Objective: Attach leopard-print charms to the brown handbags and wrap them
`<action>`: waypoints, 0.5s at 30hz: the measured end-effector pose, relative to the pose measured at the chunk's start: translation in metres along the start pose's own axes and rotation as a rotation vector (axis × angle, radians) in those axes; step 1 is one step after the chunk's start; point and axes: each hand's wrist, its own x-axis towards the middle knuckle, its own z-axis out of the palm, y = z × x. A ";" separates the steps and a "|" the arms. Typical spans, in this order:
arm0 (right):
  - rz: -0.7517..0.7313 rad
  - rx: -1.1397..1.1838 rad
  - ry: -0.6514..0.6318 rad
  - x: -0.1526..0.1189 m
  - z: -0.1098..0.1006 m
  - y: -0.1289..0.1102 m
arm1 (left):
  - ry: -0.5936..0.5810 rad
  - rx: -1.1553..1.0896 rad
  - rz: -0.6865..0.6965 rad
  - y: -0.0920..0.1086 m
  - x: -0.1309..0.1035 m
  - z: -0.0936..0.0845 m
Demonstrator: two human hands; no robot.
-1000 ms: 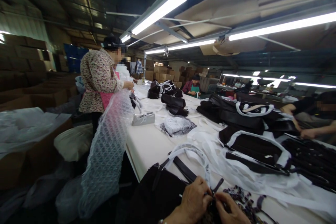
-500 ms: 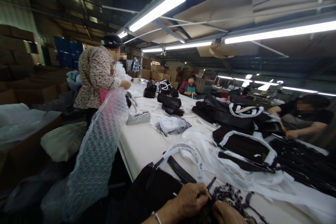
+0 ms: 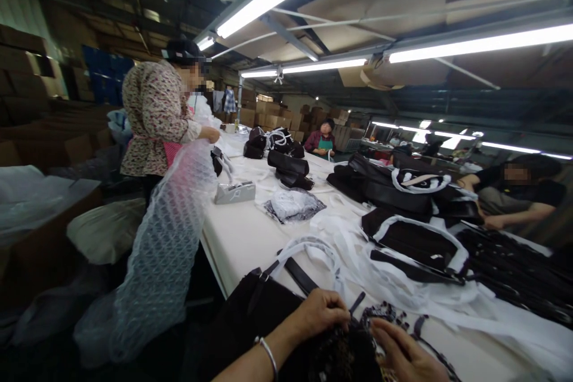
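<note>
At the bottom of the head view, a black bag (image 3: 255, 316) with a white-wrapped handle (image 3: 308, 242) lies on the near table edge. My left hand (image 3: 320, 313), with a bracelet at the wrist, is closed in a pinch over dark patterned material (image 3: 347, 349) at the bag's right side. My right hand (image 3: 403, 349) is just right of it, fingers bent against the same material; what its fingertips grip is hidden. Dark beaded or patterned strips (image 3: 385, 312) lie on the table just beyond my right hand.
Black bags (image 3: 412, 239) and white wrapping strips cover the right side. A grey box (image 3: 235, 192) and a plastic-wrapped bundle (image 3: 293, 204) sit mid-table. At left a person (image 3: 154, 113) holds bubble wrap (image 3: 156, 262); other people are farther back and at right.
Both hands have risen slightly in view, showing more of the left forearm and bracelet. More dark patterned material shows between the hands. The view has shifted slightly.
</note>
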 end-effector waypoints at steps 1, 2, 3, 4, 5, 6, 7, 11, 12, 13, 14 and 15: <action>0.051 0.114 0.022 -0.003 0.009 -0.006 | 0.010 -0.003 -0.010 0.002 0.000 -0.001; 0.108 0.272 0.037 -0.006 0.019 -0.014 | 0.022 -0.004 -0.014 0.004 -0.001 -0.002; 0.140 0.444 0.047 -0.009 0.029 -0.021 | 0.032 -0.009 -0.014 0.005 -0.001 -0.003; 0.169 0.579 0.033 -0.012 0.038 -0.029 | 0.047 -0.016 -0.009 0.006 -0.002 -0.004; 0.197 0.679 0.019 -0.013 0.045 -0.035 | 0.056 -0.026 -0.006 0.006 -0.001 -0.005; 0.212 0.755 0.007 -0.013 0.051 -0.040 | 0.061 -0.034 -0.001 0.006 -0.001 -0.006; 0.221 0.812 -0.009 -0.013 0.056 -0.043 | 0.063 -0.034 0.011 0.006 0.000 -0.007; 0.240 0.881 -0.057 -0.012 0.061 -0.039 | 0.046 -0.027 0.022 0.004 0.001 -0.011; 0.249 0.872 -0.060 -0.013 0.061 -0.037 | 0.045 -0.027 0.017 0.004 0.000 -0.011; 0.255 0.860 -0.056 -0.013 0.062 -0.034 | 0.044 -0.025 0.014 0.004 0.000 -0.011; 0.256 0.849 -0.044 -0.012 0.062 -0.032 | 0.041 -0.021 0.017 0.004 -0.001 -0.011; 0.250 0.838 -0.026 -0.012 0.063 -0.031 | 0.035 -0.014 0.022 0.004 -0.002 -0.011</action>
